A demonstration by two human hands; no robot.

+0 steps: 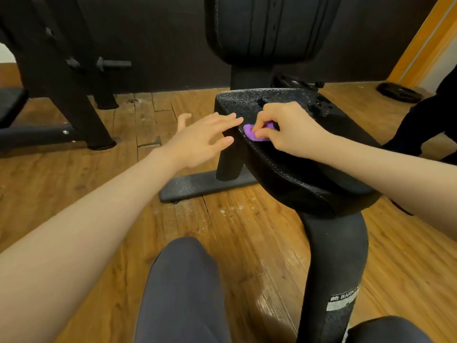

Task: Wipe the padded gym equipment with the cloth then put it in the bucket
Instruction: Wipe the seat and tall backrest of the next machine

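A black padded seat (284,154) with white stitching stands on a black metal post in front of me; its far end looks worn and speckled. A small purple cloth (251,134) lies bunched on the seat's left side. My right hand (289,127) pinches the cloth with curled fingers against the pad. My left hand (202,139) reaches from the left with fingers straight, its fingertips at the seat's left edge beside the cloth. No bucket is in view.
A black padded backrest (267,28) rises behind the seat. The machine's base bar (197,184) lies on the wooden floor. A black frame and bench (61,100) stand at the left. Weight plates (399,91) lie far right. My knees are at the bottom.
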